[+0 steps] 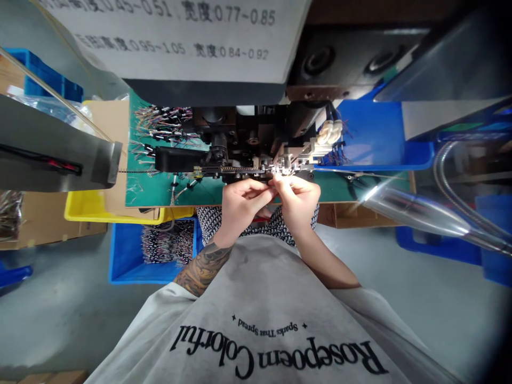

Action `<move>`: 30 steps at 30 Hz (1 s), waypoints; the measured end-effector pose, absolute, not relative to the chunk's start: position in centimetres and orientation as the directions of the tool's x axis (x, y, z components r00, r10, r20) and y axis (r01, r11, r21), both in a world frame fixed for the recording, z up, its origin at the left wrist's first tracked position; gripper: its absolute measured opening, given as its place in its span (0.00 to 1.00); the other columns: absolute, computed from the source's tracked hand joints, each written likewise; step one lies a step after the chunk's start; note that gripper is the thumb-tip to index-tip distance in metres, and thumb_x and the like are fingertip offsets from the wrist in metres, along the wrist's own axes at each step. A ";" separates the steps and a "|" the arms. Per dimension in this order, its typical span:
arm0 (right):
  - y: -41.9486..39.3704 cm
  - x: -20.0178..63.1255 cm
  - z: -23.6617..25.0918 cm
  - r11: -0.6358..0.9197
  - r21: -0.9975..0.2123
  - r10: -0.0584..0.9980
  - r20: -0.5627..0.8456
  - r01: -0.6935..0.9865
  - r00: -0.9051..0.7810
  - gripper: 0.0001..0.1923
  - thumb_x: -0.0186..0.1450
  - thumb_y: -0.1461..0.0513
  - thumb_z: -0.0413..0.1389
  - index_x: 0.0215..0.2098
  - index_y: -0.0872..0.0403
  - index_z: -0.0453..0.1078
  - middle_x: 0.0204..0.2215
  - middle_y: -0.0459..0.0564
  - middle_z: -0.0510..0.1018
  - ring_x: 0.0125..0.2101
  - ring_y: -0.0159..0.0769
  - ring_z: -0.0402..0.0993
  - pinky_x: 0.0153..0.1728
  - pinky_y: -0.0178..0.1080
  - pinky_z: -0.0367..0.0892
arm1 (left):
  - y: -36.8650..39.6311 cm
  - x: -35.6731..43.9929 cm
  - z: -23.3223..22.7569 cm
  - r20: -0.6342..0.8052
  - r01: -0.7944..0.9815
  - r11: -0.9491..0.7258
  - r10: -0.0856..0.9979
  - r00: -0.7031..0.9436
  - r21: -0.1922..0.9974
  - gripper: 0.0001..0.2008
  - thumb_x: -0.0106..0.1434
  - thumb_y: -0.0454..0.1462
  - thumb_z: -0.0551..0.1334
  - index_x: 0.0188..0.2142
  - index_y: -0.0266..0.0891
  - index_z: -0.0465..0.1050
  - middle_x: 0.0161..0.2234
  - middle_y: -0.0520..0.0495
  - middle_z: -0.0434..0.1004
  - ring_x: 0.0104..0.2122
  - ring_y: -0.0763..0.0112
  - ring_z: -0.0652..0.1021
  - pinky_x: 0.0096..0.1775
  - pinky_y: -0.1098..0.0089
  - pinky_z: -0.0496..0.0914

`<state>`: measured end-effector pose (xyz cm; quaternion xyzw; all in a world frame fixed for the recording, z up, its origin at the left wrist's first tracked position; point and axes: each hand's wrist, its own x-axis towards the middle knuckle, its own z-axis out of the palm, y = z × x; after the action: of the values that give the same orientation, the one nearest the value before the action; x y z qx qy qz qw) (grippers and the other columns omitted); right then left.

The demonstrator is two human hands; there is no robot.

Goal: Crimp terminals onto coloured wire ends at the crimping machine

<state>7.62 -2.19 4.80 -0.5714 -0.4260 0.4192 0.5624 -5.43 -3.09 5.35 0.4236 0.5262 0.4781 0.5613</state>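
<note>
Hands meet at the front of the crimping machine (256, 144) on our green table (138, 192): our left hand (240, 205) and right hand (298, 200) are pressed close, fingertips pinching a small wire piece (272, 181) too tiny to make out. It sits just below the machine's terminal strip (240, 169), with loose wire bundles (160, 120) lying well apart on our left.

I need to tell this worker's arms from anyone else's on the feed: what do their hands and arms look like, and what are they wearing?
Both hands are bare: the left hand and right hand show no gloves, and no rings or watch can be made out. The left forearm carries a dark patterned tattoo; the right forearm is unmarked. Short sleeves of a light grey T-shirt with black lettering leave both forearms uncovered.
</note>
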 end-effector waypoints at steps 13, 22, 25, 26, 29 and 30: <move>-2.0 7.7 4.5 0.022 -0.997 0.960 0.042 0.075 0.276 0.15 0.67 0.54 0.64 0.25 0.53 0.80 0.20 0.42 0.73 0.23 0.29 0.67 0.28 0.36 0.65 | -3.0 -5.3 5.8 -0.192 -0.084 0.190 0.981 -0.010 0.978 0.11 0.56 0.41 0.79 0.34 0.39 0.83 0.31 0.47 0.87 0.28 0.66 0.86 0.30 0.70 0.82; -5.3 11.4 0.0 0.221 -0.974 0.946 0.204 0.041 -0.250 0.17 0.69 0.57 0.65 0.55 0.47 0.82 0.40 0.49 0.84 0.32 0.33 0.74 0.31 0.37 0.68 | -3.7 -7.9 3.1 -0.250 -0.346 0.294 0.954 0.168 0.891 0.11 0.56 0.42 0.79 0.33 0.39 0.83 0.33 0.47 0.88 0.32 0.64 0.88 0.34 0.67 0.85; -6.1 12.5 -1.1 -0.094 -0.980 0.880 0.002 -0.177 -0.475 0.12 0.70 0.57 0.65 0.51 0.47 0.84 0.41 0.49 0.87 0.35 0.32 0.81 0.35 0.36 0.74 | -4.0 -8.8 2.4 -0.241 -0.413 0.312 0.946 0.217 0.856 0.11 0.56 0.41 0.80 0.31 0.39 0.82 0.33 0.47 0.88 0.32 0.64 0.88 0.31 0.70 0.84; -6.2 12.9 -1.1 -0.197 -0.958 0.847 -0.059 -0.208 -0.529 0.10 0.71 0.58 0.65 0.49 0.48 0.84 0.39 0.48 0.87 0.35 0.32 0.82 0.37 0.36 0.75 | -4.1 -9.1 2.3 -0.234 -0.406 0.310 0.946 0.225 0.860 0.11 0.56 0.41 0.80 0.31 0.39 0.82 0.33 0.46 0.88 0.33 0.63 0.88 0.30 0.70 0.84; -5.8 14.8 -0.5 -0.361 -0.914 0.748 -0.167 -0.182 -0.643 0.07 0.70 0.61 0.67 0.45 0.51 0.85 0.36 0.49 0.88 0.33 0.29 0.82 0.37 0.33 0.75 | -4.5 -9.9 2.5 -0.230 -0.326 0.289 0.951 0.206 0.900 0.09 0.60 0.40 0.78 0.32 0.38 0.83 0.33 0.45 0.88 0.33 0.63 0.89 0.29 0.73 0.83; -5.5 15.5 -0.1 -0.383 -0.909 0.720 -0.182 -0.165 -0.669 0.07 0.70 0.62 0.67 0.45 0.52 0.85 0.36 0.50 0.89 0.32 0.28 0.81 0.35 0.32 0.74 | -4.6 -10.0 2.7 -0.226 -0.304 0.277 0.955 0.190 0.912 0.09 0.62 0.39 0.77 0.32 0.38 0.83 0.33 0.45 0.88 0.33 0.64 0.89 0.29 0.73 0.82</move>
<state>15.47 -5.50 -0.14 -0.2907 -0.4774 0.7790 0.2842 -10.04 -4.56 2.69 0.3776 0.4310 0.4682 0.6727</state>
